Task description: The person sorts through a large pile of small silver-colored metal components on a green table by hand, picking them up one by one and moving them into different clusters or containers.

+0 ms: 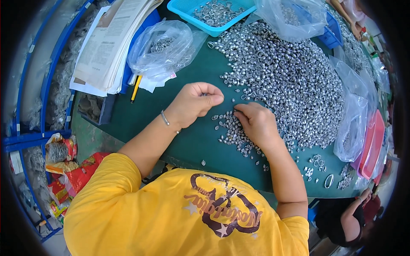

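A large heap of small silver ring-like metal pieces [294, 81] lies on the green tabletop [141, 117]. My left hand [194, 103] hovers over the green surface left of the heap, fingers curled in and thumb pressed to them. A bit of silver metal shows inside its grip. At the heap's near left edge, my right hand [259, 124] has thumb and fingertips pinched together, touching a smaller cluster of pieces [232, 130]. Whatever sits between those right fingertips is too small to make out. A few single pieces lie loose between the two hands.
Behind the hands are a turquoise basket [213, 30] and clear plastic bags [164, 49] holding metal pieces. A paper stack [109, 47] and yellow pencil [136, 89] lie left. Red trays [371, 145] stand right, near sorted pieces [316, 161]. Other people sit at the right.
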Available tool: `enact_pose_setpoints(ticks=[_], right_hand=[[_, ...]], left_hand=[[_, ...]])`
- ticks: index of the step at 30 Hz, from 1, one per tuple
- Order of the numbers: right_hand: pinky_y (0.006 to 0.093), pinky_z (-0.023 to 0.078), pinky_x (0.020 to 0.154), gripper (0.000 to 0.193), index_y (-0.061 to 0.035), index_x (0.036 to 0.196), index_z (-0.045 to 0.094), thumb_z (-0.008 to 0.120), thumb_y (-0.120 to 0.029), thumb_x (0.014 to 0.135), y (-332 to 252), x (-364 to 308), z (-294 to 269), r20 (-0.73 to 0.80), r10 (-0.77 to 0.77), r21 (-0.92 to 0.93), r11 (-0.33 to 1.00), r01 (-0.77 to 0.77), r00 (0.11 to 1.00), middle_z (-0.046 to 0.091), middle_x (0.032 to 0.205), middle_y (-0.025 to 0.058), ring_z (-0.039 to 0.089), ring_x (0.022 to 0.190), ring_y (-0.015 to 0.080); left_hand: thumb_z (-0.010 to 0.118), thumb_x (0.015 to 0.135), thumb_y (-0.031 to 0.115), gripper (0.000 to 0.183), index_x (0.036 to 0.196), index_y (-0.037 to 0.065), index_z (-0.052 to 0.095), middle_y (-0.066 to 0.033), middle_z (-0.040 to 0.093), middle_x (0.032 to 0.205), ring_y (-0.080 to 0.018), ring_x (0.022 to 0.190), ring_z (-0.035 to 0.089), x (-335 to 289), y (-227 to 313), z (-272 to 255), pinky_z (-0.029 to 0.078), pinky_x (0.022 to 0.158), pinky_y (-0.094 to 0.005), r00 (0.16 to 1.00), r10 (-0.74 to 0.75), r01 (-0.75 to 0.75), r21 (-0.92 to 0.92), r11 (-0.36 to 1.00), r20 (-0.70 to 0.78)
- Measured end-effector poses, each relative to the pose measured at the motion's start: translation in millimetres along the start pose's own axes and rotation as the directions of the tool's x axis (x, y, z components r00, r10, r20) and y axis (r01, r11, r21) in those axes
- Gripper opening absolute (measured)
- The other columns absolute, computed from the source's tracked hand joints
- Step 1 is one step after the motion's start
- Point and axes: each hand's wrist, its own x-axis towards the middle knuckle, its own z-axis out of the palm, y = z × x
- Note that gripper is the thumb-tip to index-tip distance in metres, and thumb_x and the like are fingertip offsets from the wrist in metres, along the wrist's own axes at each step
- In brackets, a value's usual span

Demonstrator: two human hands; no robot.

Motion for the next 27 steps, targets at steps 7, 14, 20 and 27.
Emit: enact_pose_setpoints(ticks=[7,14,20,27], right_hand=[[0.0216,0.036,0.044,0.008,0.0017,0.080,0.061,0.057,-0.005,0.077,6,3,-10,0.165,0.297,0.572,0.748,-0.337,0.940,0.055,0.060,0.0038,0.045,0.048,0.0089],[0.0257,0.033,0.039,0.009,-0.0005,0.078,0.061,0.056,-0.008,0.077,24,13,-26,0.160,0.459,0.646,0.621,-0.444,0.874,0.053,0.056,0.0066,0.045,0.042,0.0130],[0.0326,0.048,0.057,0.013,-0.0045,0.084,0.065,0.064,-0.013,0.075,3,13,-4,0.052,0.036,-0.186,0.982,-0.026,0.998,0.062,0.076,0.0136,0.060,0.062,0.0261],[0.0179,0.023,0.039,0.011,0.0017,0.083,0.061,0.059,-0.009,0.079,26,16,-37,0.322,0.440,0.928,0.028,-0.372,0.838,0.052,0.058,-0.0011,0.036,0.045,0.0039]], left_hand=[[0.066,0.075,0.005,0.007,0.080,0.001,0.065,0.0024,0.056,0.069,-0.0035,0.057,0.047,6,5,2,0.038,0.052,-0.0188,0.957,0.282,-0.167,0.681,0.713,-0.061],[0.065,0.072,0.006,0.007,0.079,0.005,0.065,-0.0098,0.058,0.072,-0.0253,0.063,0.057,41,-7,18,0.045,0.057,-0.0320,0.722,0.628,-0.517,0.830,0.209,0.291],[0.064,0.071,0.007,0.007,0.078,0.007,0.065,-0.0069,0.058,0.072,-0.0260,0.066,0.057,57,-14,17,0.046,0.059,-0.0346,0.706,0.599,-0.478,0.878,0.010,0.378],[0.061,0.078,0.010,0.008,0.082,0.003,0.060,0.0018,0.051,0.063,-0.0039,0.055,0.044,43,15,-3,0.027,0.039,-0.0154,0.985,0.020,0.047,-0.379,0.924,0.171]])
